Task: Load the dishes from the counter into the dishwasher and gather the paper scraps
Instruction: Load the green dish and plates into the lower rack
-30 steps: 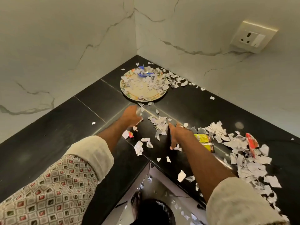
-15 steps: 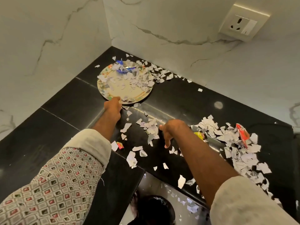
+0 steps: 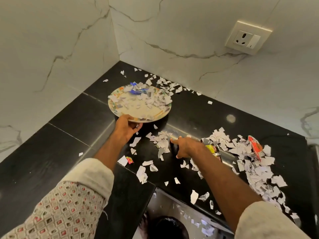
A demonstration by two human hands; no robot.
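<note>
Head view. The plate [image 3: 131, 112], strewn with paper scraps [image 3: 155, 100], is gripped at its near rim by the left hand [image 3: 126, 128], thumb above and fingers [image 3: 136, 126] curled beneath, near the counter [image 3: 69, 135] corner. The right hand [image 3: 186, 147] is held slack beside a small scrap pile [image 3: 162, 143], grasping nothing. With the plate held at one edge only, a tilt is likely; scraps could be shed, or the plate dropped.

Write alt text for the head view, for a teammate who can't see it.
The left hand grips the near rim of a patterned plate strewn with paper scraps, near the corner of a black counter. The right hand, open, is beside a small scrap pile; more torn paper and wrappers lie to its right.
</note>
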